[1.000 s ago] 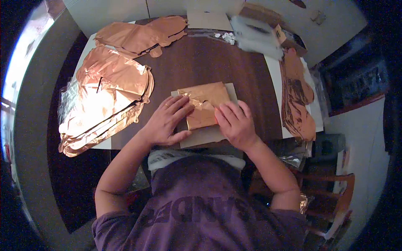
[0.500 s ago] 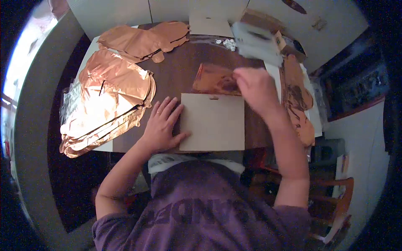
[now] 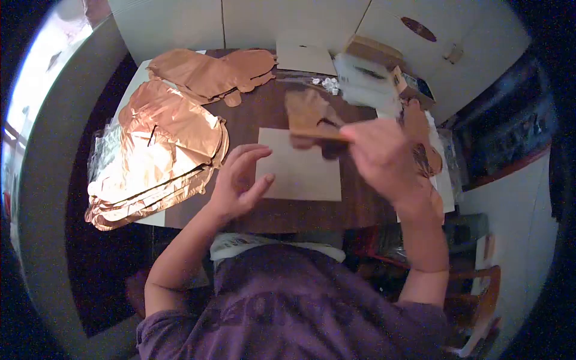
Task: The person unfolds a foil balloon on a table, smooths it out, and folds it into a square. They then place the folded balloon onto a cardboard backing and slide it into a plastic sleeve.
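Note:
My right hand [image 3: 384,157] pinches the right end of a folded copper-coloured foil balloon [image 3: 309,117], blurred by motion. It hangs above the far part of a pale rectangular card [image 3: 297,177], which lies flat on the dark table. My left hand [image 3: 237,183] is raised at the card's left edge, thumb and fingers apart with nothing between them. Left of that hand lies a stack of flat, shiny copper foil balloons [image 3: 171,141].
More flat copper foil pieces [image 3: 204,72] lie at the back left, others [image 3: 423,141] along the right edge. Behind are another pale card [image 3: 305,58], small white pieces [image 3: 327,84], clear plastic bags [image 3: 369,81] and an opened small box [image 3: 414,87]. A wooden chair [image 3: 480,294] stands right.
My right hand has lifted the folded foil balloon off the table and brought it nearer, over the card. My left hand has come up off the table and card, its fingers now curved.

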{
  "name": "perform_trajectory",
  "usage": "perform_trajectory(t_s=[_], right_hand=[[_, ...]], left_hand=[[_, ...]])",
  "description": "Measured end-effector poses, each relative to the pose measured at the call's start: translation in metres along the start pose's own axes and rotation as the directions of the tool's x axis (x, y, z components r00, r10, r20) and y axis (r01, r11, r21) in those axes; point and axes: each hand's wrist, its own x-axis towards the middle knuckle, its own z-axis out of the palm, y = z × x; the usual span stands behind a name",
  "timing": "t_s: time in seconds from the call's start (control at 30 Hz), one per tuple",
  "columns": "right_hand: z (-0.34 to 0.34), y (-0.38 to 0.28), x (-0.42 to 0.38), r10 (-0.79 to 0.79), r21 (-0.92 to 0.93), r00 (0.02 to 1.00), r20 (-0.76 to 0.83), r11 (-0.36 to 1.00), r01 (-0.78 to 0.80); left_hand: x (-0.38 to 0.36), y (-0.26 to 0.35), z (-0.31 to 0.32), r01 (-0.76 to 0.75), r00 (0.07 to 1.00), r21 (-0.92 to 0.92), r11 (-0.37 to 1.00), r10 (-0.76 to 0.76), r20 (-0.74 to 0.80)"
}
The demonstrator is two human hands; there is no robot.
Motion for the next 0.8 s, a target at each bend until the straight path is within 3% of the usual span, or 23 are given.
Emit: perform_trajectory(t_s=[0.03, 0.13, 0.23, 0.43, 0.47, 0.57, 0.67, 0.7, 0.77, 0.8], right_hand=[[0.011, -0.004, -0.009, 0.001, 0.031, 1.000, 0.019, 1.000, -0.001], [0.030, -0.013, -0.027, 0.039, 0.098, 0.998, 0.053, 0.994, -0.044], [0.027, -0.017, -0.029, 0.090, 0.131, 0.985, 0.150, 0.985, -0.110], [0.031, -0.006, -0.022, 0.098, 0.156, 0.985, 0.142, 0.981, -0.120], [0.034, -0.003, -0.021, 0.118, 0.184, 0.983, 0.138, 0.973, -0.143], [0.038, 0.005, -0.020, 0.165, 0.269, 0.970, 0.178, 0.940, -0.210], [0.047, 0.015, -0.027, 0.180, 0.321, 0.962, 0.207, 0.916, -0.241], [0.047, 0.016, -0.027, 0.180, 0.334, 0.960, 0.212, 0.910, -0.244], [0.040, 0.012, -0.027, 0.349, 0.333, 0.927, 0.139, 0.865, -0.375], [0.037, 0.010, -0.027, 0.430, 0.337, 0.897, 0.101, 0.834, -0.438]], left_hand=[[0.004, 0.007, 0.001, -0.020, 0.999, -0.074, 0.997, 0.018, -0.028], [0.009, 0.014, 0.014, 0.171, 0.983, -0.245, 0.954, -0.149, 0.105], [0.014, 0.018, 0.025, 0.232, 0.972, -0.272, 0.934, -0.215, 0.089], [0.029, 0.023, 0.030, 0.133, 0.988, -0.170, 0.976, -0.143, -0.051], [0.032, 0.025, 0.033, 0.102, 0.990, -0.262, 0.960, -0.123, -0.065], [0.039, 0.017, 0.039, 0.258, 0.963, -0.493, 0.831, -0.264, 0.060], [0.044, 0.010, 0.046, 0.264, 0.964, -0.506, 0.821, -0.248, 0.100], [0.046, 0.012, 0.046, 0.323, 0.944, -0.516, 0.793, -0.309, 0.116], [0.050, 0.015, 0.044, 0.438, 0.892, -0.530, 0.726, -0.426, 0.153], [0.051, 0.011, 0.045, 0.424, 0.896, -0.551, 0.719, -0.420, 0.141]])
